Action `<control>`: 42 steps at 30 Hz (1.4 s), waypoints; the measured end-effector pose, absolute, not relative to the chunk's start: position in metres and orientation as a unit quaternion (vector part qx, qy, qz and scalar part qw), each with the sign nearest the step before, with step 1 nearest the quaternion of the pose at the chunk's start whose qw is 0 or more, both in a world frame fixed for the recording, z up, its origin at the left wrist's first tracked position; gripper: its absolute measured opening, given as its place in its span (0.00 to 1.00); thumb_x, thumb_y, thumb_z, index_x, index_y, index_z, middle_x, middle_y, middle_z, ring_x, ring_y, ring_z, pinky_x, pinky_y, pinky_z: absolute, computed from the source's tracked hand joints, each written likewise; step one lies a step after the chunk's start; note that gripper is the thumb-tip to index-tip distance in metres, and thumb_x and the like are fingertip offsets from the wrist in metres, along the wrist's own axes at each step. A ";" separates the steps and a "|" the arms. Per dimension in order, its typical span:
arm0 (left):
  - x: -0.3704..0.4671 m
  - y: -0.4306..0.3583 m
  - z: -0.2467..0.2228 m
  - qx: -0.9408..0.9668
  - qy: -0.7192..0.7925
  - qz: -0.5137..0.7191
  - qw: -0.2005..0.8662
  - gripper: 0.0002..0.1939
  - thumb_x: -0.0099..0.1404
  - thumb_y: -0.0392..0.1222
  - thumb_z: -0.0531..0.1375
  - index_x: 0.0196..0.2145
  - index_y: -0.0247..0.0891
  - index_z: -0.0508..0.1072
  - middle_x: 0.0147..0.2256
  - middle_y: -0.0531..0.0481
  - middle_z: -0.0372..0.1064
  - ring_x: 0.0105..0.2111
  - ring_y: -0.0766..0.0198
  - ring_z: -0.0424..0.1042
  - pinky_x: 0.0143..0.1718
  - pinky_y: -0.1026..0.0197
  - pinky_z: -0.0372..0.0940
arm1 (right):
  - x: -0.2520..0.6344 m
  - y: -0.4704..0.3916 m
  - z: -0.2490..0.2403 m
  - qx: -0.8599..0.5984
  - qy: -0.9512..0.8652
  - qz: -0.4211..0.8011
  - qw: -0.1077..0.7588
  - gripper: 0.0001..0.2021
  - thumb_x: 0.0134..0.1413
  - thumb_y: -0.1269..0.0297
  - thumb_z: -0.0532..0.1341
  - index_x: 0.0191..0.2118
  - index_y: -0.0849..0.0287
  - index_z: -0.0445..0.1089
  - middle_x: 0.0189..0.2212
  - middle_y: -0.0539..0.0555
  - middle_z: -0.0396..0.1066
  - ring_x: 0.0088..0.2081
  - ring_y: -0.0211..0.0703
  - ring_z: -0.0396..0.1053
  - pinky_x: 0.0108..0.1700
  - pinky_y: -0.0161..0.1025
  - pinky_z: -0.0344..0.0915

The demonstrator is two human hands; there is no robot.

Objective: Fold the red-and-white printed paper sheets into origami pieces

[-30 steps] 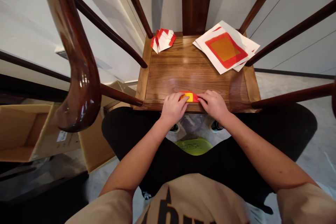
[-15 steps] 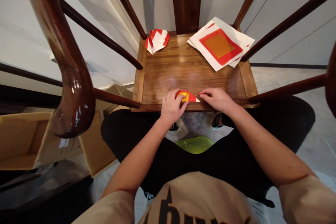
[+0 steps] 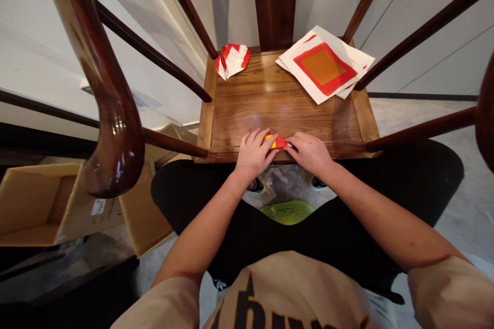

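Note:
A small folded paper [image 3: 278,142], red and yellow with a white tip, lies at the front edge of the wooden chair seat [image 3: 247,113]. My left hand [image 3: 254,151] grips its left part, the thumb along the near side and the fingers over the top. At the pointed right end, my right hand [image 3: 309,151] pinches the white tip between thumb and fingers. Part of the paper is hidden under the left fingers.
Square printed sheets [image 3: 324,69] lie stacked at the seat's back right. A folded red and white paper [image 3: 234,60] rests at the back left. Curved armrest [image 3: 116,154] and spindles flank the seat. An open cardboard box [image 3: 69,205] stands left; a green basin [image 3: 288,212] is below.
My right hand has moved left and closed on the tip of the folded paper, from which it was apart. My left hand stays on the paper's left part.

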State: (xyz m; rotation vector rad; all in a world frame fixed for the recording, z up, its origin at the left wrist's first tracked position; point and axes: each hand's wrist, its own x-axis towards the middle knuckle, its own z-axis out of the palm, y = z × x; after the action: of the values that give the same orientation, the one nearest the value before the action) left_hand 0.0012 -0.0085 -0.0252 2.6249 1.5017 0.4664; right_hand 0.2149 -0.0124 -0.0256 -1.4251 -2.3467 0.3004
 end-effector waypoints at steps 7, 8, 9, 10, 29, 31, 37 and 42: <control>0.004 -0.005 -0.017 0.877 0.453 0.157 0.034 0.21 0.72 0.45 0.53 0.59 0.41 0.69 0.57 0.40 0.68 0.56 0.50 0.66 0.58 0.46 0.55 | 0.214 -0.012 -0.020 -0.476 -0.851 0.085 0.206 0.15 0.68 0.59 0.52 0.47 0.60 0.74 0.40 0.59 0.74 0.39 0.47 0.70 0.41 0.43 0.62; 0.005 -0.006 -0.016 0.876 0.455 0.159 0.030 0.21 0.71 0.44 0.53 0.60 0.40 0.68 0.57 0.40 0.68 0.55 0.50 0.66 0.58 0.46 0.55 | 0.214 -0.013 -0.020 -0.476 -0.850 0.082 0.210 0.16 0.68 0.59 0.52 0.47 0.60 0.74 0.40 0.59 0.74 0.39 0.47 0.70 0.41 0.43 0.63; 0.006 -0.007 -0.016 0.874 0.458 0.159 0.026 0.22 0.71 0.43 0.54 0.60 0.40 0.68 0.56 0.39 0.68 0.55 0.50 0.66 0.57 0.46 0.55 | 0.214 -0.013 -0.020 -0.475 -0.850 0.082 0.214 0.16 0.68 0.59 0.52 0.47 0.60 0.74 0.40 0.59 0.74 0.39 0.47 0.70 0.41 0.43 0.63; 0.008 -0.007 -0.017 0.873 0.460 0.158 0.022 0.22 0.70 0.42 0.54 0.60 0.40 0.67 0.56 0.39 0.68 0.55 0.49 0.66 0.57 0.46 0.56 | 0.214 -0.014 -0.020 -0.473 -0.849 0.084 0.218 0.15 0.68 0.59 0.53 0.47 0.60 0.74 0.40 0.59 0.74 0.39 0.47 0.70 0.41 0.43 0.64; 0.011 -0.026 -0.010 0.787 0.367 0.413 0.275 0.12 0.71 0.40 0.56 0.47 0.39 0.77 0.46 0.44 0.77 0.45 0.60 0.77 0.48 0.57 0.70 | 0.202 -0.037 0.013 -0.367 -0.783 0.158 0.477 0.09 0.61 0.66 0.62 0.46 0.54 0.76 0.38 0.54 0.75 0.39 0.41 0.73 0.41 0.41 0.71; 0.018 -0.033 -0.004 0.756 0.374 0.424 0.329 0.10 0.70 0.40 0.57 0.43 0.38 0.79 0.42 0.45 0.78 0.41 0.62 0.77 0.44 0.60 0.70 | 0.199 -0.041 0.016 -0.379 -0.765 0.161 0.494 0.08 0.61 0.67 0.62 0.45 0.54 0.76 0.36 0.53 0.74 0.37 0.40 0.72 0.40 0.40 0.71; 0.028 -0.041 0.009 0.631 0.434 0.401 0.503 0.13 0.66 0.48 0.62 0.30 0.37 0.81 0.27 0.52 0.76 0.28 0.65 0.73 0.34 0.62 0.68 | 0.197 -0.044 0.027 -0.413 -0.719 0.243 0.503 0.08 0.63 0.64 0.60 0.42 0.53 0.77 0.35 0.52 0.74 0.37 0.40 0.72 0.40 0.40 0.71; 0.034 -0.042 0.009 0.520 0.464 0.405 0.591 0.10 0.57 0.48 0.69 0.32 0.39 0.83 0.31 0.50 0.78 0.34 0.58 0.76 0.41 0.58 0.70 | 0.196 -0.045 0.030 -0.449 -0.694 0.312 0.468 0.11 0.65 0.61 0.57 0.41 0.51 0.77 0.36 0.53 0.74 0.39 0.43 0.72 0.42 0.43 0.70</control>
State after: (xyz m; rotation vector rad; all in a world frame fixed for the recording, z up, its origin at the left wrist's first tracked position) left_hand 0.0342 -0.0419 0.0092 1.2102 1.0801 0.9422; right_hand 0.1957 -0.0454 0.0298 -1.1024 -1.7022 0.7650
